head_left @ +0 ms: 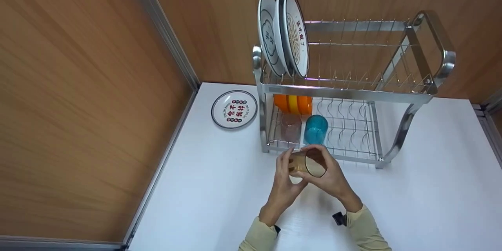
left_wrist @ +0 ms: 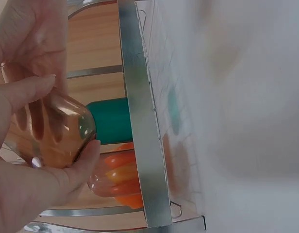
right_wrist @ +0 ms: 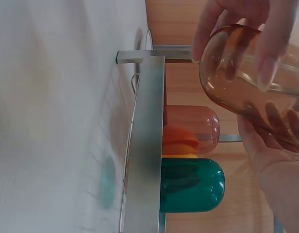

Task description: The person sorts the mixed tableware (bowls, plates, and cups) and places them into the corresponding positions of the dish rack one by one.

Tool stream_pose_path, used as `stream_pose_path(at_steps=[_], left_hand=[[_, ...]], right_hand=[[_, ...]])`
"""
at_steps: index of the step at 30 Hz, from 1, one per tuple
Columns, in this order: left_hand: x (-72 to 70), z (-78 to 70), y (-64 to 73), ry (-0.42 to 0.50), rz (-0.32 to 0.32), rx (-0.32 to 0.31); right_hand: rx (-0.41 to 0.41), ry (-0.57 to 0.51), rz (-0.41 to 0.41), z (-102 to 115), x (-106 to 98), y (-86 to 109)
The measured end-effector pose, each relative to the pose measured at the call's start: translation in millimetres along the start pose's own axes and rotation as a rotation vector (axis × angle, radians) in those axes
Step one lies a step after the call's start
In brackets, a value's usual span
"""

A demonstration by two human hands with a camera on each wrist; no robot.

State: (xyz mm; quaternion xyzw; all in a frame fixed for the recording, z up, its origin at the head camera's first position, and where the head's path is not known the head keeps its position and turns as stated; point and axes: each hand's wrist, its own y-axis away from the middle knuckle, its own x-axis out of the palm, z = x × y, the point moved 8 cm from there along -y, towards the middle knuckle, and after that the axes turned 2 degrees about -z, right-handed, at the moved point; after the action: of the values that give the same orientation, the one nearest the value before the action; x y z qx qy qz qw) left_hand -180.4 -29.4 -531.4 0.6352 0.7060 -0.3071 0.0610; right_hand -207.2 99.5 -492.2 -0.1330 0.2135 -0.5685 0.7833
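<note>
Both hands hold an amber see-through glass [head_left: 298, 162] on its side, in front of the rack, its mouth toward the right in the head view. The left hand [head_left: 283, 186] grips the closed end between thumb and fingers. Around the mouth end curve the thumb and fingers of the right hand [head_left: 331, 176]. Just beyond, on the lower rack shelf, stand a pink glass [head_left: 291, 129] and a teal glass [head_left: 316, 130], both bottom up. In the right wrist view the rounded base of the amber glass [right_wrist: 222, 73] shows close to the left hand's fingertips.
A two-tier metal dish rack [head_left: 349, 95] stands on the white table [head_left: 196, 188]. Several plates [head_left: 296, 35] lean upright at its upper left. Orange and yellow pieces of tableware [head_left: 304, 105] sit behind the glasses. A small printed plate [head_left: 234, 121] lies left of the rack.
</note>
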Motion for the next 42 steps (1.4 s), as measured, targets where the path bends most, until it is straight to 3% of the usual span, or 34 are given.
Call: stream_pose_path(at_steps=[3,14,21,27,34,42], left_hand=[[-2.6,1.1,-0.2,-0.006,0.008,0.009],[-14.5,-5.2,-4.9,0.071,0.011,0.163],[-15.1,-4.9,-7.8,0.316,0.131,0.151],[-15.9,-11.9,-16.1,0.459,0.16,0.127],[-14.5,-25.5,-21.3,0.441,0.174,0.126],[-25.2,-63.1,-22.3,0.339,0.153,0.262]], right_hand=[[0.002,-0.004,-0.004,-6.6,-4.4,1.7],[0.04,-0.118,0.025,-27.7,-24.6,10.1],[0.066,-0.173,0.13,-31.3,-29.6,15.8],[0.069,-0.144,0.24,-31.5,-28.5,22.1],[0.101,-0.123,0.268,-31.2,-25.7,27.0],[0.108,-0.061,0.241,-31.5,-26.7,26.3]])
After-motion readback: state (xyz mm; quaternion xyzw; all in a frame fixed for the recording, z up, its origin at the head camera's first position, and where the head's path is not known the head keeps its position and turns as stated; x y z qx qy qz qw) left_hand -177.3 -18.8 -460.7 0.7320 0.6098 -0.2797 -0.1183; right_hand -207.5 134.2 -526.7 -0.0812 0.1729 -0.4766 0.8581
